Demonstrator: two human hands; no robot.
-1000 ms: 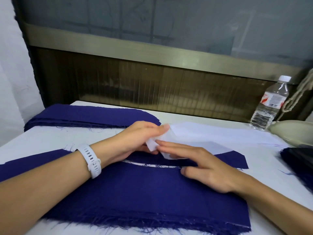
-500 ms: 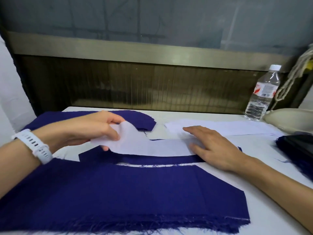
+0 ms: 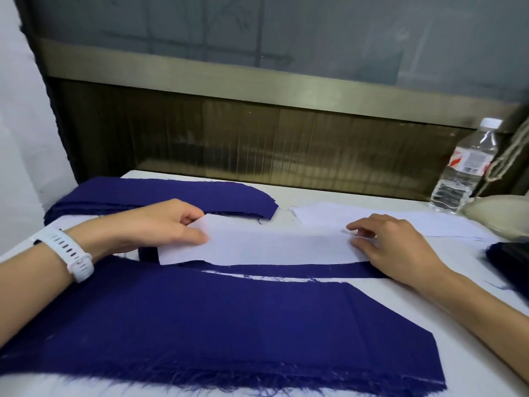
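Note:
A white strip of interfacing (image 3: 266,246) lies stretched across a narrow dark blue fabric strip (image 3: 286,269) on the white table (image 3: 429,305). My left hand (image 3: 163,224), with a white watch on the wrist, pinches the strip's left end between thumb and fingers. My right hand (image 3: 392,247) pinches its right end, fingers curled at the edge. A large dark blue fabric panel (image 3: 229,333) with a frayed lower edge lies in front of both hands.
A stack of curved dark blue pieces (image 3: 171,196) sits at the back left. More white pieces (image 3: 400,222) lie behind my right hand. A water bottle (image 3: 463,167) stands at the back right beside a beige object (image 3: 501,216). Dark fabric (image 3: 512,262) lies at the right edge.
My hands have drawn apart, spreading the white strip out flat over the narrow blue strip. The left hand moved left with one end; the right hand now takes the other end.

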